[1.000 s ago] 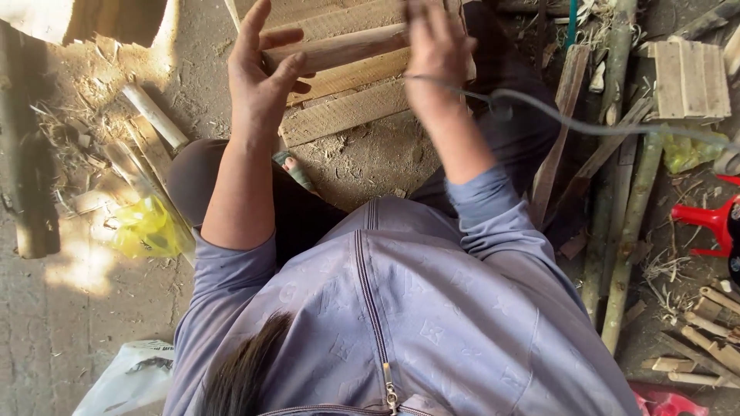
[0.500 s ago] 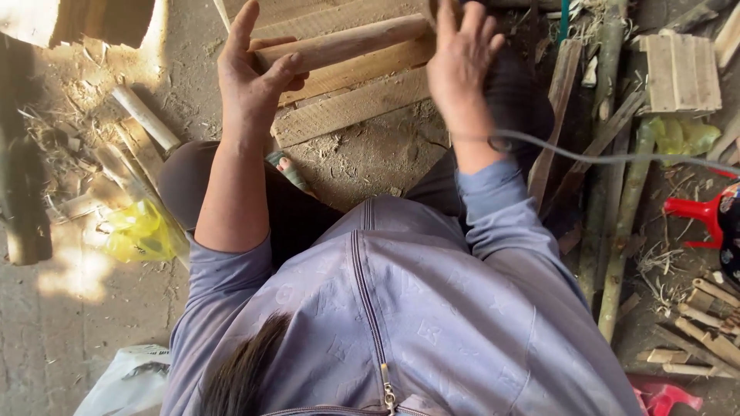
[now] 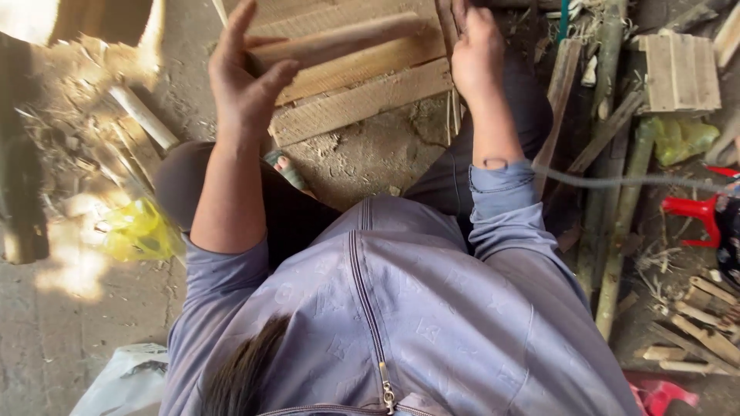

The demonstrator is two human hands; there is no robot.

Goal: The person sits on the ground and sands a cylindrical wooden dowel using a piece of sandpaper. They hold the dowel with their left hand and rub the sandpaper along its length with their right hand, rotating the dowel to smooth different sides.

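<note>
I look down over my grey zip jacket (image 3: pixel 401 308) at both raised hands. My left hand (image 3: pixel 247 85) grips the left end of a short pale wooden stick (image 3: pixel 339 42), thumb under it and fingers spread over it. The stick runs to the right toward my right hand (image 3: pixel 478 54). That hand is closed at the stick's right end, beside a thin upright wooden strip (image 3: pixel 453 100). Whether the right hand holds the stick or the strip, I cannot tell. Rough wooden planks (image 3: pixel 362 100) lie on the ground below the hands.
Bamboo poles (image 3: pixel 617 192) and wood offcuts lie at the right, with a small slatted wooden block (image 3: pixel 682 69), a red plastic piece (image 3: pixel 694 208) and a grey hose (image 3: pixel 617 181). A yellow bag (image 3: pixel 139 231) and a cut bamboo piece (image 3: pixel 142 115) lie at the left.
My right hand has moved right and up, away from the left hand. The stick has stayed in my left hand, and more of its length shows between the hands.
</note>
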